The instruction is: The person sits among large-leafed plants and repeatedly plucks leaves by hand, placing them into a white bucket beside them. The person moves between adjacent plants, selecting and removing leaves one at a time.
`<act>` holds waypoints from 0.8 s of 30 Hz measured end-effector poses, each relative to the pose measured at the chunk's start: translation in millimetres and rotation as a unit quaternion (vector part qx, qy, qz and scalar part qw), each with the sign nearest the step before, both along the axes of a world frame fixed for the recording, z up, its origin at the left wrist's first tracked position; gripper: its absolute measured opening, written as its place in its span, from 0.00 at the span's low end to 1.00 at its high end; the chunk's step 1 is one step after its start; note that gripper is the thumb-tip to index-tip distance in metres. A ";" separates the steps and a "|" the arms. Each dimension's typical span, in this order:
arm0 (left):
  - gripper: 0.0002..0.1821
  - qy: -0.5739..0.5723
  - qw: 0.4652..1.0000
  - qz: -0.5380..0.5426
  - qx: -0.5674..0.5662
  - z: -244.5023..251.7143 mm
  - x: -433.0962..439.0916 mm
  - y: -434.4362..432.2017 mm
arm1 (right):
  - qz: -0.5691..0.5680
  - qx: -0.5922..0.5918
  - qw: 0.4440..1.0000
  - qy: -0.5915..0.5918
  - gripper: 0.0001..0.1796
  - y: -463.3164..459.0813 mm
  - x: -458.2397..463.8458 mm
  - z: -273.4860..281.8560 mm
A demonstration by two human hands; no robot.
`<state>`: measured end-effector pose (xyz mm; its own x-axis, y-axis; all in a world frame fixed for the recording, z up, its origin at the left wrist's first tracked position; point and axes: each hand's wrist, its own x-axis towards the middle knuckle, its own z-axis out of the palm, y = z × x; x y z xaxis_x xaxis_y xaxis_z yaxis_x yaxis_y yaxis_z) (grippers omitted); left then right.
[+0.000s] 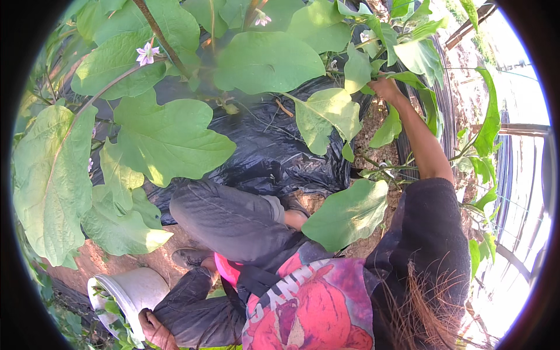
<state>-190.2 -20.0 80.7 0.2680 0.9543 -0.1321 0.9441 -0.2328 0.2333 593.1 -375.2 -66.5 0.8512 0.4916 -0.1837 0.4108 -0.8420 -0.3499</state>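
Note:
My right hand (385,89) is stretched out at the upper right, among the leaves and stems of an eggplant plant (357,68). Leaves cover its fingertips, so whether it grips a stem is unclear. Low on the left, my left hand (157,330) lies by my bent knee, against or close beside the rim of a white plastic bucket (142,286). Its fingers are curled and partly hidden. The bucket is tilted, its mouth facing left, and green leaves (113,308) fill the opening.
Black plastic mulch (280,151) covers the bed ahead. Broad eggplant leaves (170,135) and a pale purple flower (147,54) hang close on the left. A large leaf (350,214) stands beside my right arm. Bare soil (127,258) lies around my feet. Bamboo poles (512,129) stand at right.

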 end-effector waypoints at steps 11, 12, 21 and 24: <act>0.14 -0.015 0.999 0.026 0.013 -8.9 -12.8 -7.8 | -0.240 0.253 0.934 -0.079 0.18 1.3 9.6 0.4; 0.13 -0.009 0.999 0.015 0.028 -8.1 -7.8 -7.8 | -0.269 0.301 0.914 0.033 0.16 -3.4 5.8 4.7; 0.10 -0.002 0.998 0.029 0.052 5.8 23.7 -15.3 | -0.171 0.216 0.844 0.461 0.09 44.0 -109.3 8.6; 0.10 0.026 0.996 0.015 0.089 1.3 16.3 -17.3 | -0.006 0.146 0.890 0.431 0.12 82.0 -152.5 7.9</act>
<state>-173.9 -37.3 81.9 0.2358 0.9714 0.0270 0.9610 -0.2372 0.1421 440.6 -293.2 -58.6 0.4614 0.6180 -0.6366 -0.1248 -0.6651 -0.7362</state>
